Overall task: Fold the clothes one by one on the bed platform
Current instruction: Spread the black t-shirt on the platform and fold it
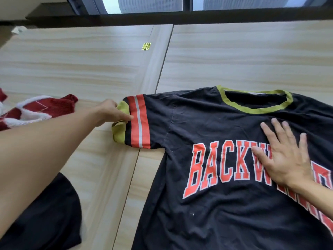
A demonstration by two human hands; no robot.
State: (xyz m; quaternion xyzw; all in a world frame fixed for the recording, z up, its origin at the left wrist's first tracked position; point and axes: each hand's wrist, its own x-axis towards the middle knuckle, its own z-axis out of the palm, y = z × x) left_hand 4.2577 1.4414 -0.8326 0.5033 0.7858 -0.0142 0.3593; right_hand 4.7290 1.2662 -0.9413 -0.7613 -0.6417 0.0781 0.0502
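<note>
A black T-shirt with red letters and an olive collar lies spread face up on the wooden bed platform. Its left sleeve has an olive cuff and red and grey stripes. My left hand pinches the olive cuff at the sleeve's end. My right hand rests flat, fingers spread, on the shirt's chest over the lettering.
A red and white knitted garment lies at the left edge. A dark cloth sits at the lower left. A brass hinge marks the seam between platform panels. A window frame runs along the far edge.
</note>
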